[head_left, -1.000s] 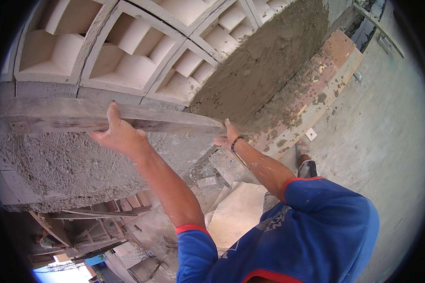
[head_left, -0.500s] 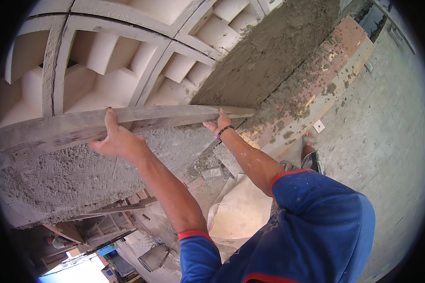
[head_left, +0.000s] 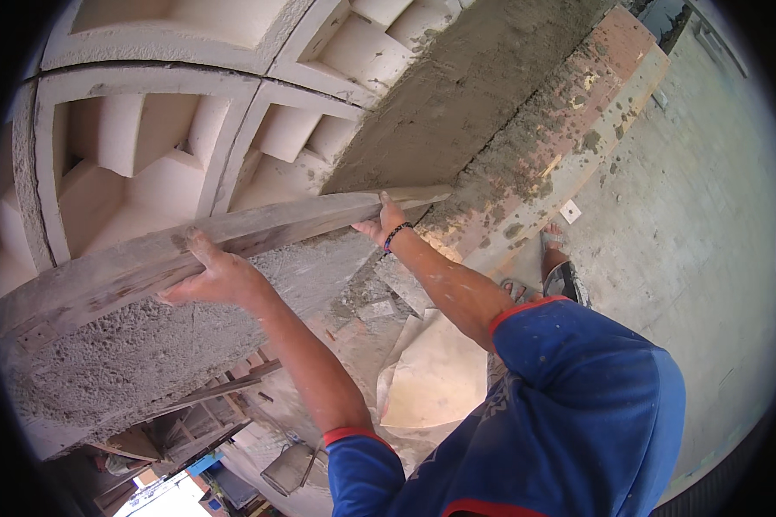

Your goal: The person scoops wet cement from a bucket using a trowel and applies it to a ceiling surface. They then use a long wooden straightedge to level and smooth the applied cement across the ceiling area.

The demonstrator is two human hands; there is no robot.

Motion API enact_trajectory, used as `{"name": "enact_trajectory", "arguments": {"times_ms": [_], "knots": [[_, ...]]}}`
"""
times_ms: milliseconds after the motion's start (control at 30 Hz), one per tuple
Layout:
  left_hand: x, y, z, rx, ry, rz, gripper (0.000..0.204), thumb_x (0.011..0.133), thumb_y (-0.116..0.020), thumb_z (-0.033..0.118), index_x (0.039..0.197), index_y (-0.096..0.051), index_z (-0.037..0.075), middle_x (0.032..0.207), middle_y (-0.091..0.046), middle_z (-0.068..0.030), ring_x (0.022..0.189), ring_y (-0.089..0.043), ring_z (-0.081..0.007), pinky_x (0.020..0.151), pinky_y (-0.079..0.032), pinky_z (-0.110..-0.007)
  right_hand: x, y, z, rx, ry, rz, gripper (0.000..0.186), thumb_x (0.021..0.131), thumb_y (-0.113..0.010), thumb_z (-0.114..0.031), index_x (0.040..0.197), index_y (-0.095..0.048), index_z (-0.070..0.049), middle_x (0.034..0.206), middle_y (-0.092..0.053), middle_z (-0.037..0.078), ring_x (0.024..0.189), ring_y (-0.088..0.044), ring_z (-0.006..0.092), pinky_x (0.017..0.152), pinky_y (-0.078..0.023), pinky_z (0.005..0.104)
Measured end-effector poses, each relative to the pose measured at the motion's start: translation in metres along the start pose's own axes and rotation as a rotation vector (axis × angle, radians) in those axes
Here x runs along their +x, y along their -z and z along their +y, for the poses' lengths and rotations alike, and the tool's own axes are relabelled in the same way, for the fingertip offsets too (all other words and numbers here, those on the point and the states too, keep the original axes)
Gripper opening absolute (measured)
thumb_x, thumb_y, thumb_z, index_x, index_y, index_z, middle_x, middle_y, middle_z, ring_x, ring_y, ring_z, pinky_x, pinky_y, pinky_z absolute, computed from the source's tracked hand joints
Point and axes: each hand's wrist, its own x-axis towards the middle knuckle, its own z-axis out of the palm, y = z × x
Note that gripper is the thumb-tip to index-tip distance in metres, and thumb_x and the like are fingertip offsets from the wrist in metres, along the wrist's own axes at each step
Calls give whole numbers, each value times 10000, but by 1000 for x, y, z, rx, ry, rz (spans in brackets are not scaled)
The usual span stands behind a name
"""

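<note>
A long grey wooden board (head_left: 272, 220) runs across from the left edge to the middle, lying against the wall. My left hand (head_left: 220, 277) grips it left of the middle, thumb on the upper face and fingers around the lower edge. Closer to the board's right end, my right hand (head_left: 385, 226) holds it the same way. That end meets a smooth band of wet mortar (head_left: 466, 95). Above the board are pale decorative ventilation blocks (head_left: 151, 151) with deep angled recesses; below it is rough grey render (head_left: 138, 353).
A mortar-spattered plank (head_left: 569, 138) runs along the wet band on the right. Past it spreads a concrete floor (head_left: 672, 207) with a small white square piece (head_left: 570, 211). A pale sheet (head_left: 435, 370) lies below my hands, and timber pieces (head_left: 207, 396) are at lower left.
The board now slopes more, its left part lower in view. Both hands keep their grip and have shifted slightly; the right hand is a little farther left. The whole view has also shifted.
</note>
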Motion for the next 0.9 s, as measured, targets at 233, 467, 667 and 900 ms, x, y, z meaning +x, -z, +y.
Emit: {"name": "enact_trajectory", "arguments": {"times_ms": [233, 467, 667, 900], "knots": [[-6, -8, 1, -175, 0, 0, 837, 813, -706, 230, 1362, -146, -64, 1273, -319, -230, 1183, -434, -325, 1017, -455, -397, -3, 6, -11, -124, -19, 30, 616, 986, -427, -401, 1414, -220, -8, 1443, -266, 271, 1276, -409, 421, 1013, -422, 552], [7, -11, 14, -96, -76, 27, 830, 807, -671, 230, 1383, -150, -64, 1294, -263, -220, 1191, -423, -307, 1007, -464, -400, -7, 0, -9, -57, -8, -46, 655, 990, -434, -371, 1431, -146, 16, 1442, -220, 299, 1307, -350, 450, 1053, -381, 561], [-3, -18, 24, -63, -40, 36, 838, 807, -652, 204, 1395, -121, -70, 1297, -245, -222, 1213, -386, -300, 984, -466, -393, -1, 1, -21, -63, 35, -69, 629, 990, -434, -374, 1414, -187, 18, 1436, -258, 279, 1300, -372, 434, 1047, -390, 552], [8, -24, 46, -218, -26, 15, 820, 826, -629, 186, 1400, -103, -73, 1322, -205, -218, 1215, -390, -326, 978, -485, -407, -11, -11, -26, -71, 64, -43, 607, 988, -435, -379, 1407, -219, 3, 1414, -306, 264, 1271, -413, 428, 1024, -409, 571]]}}
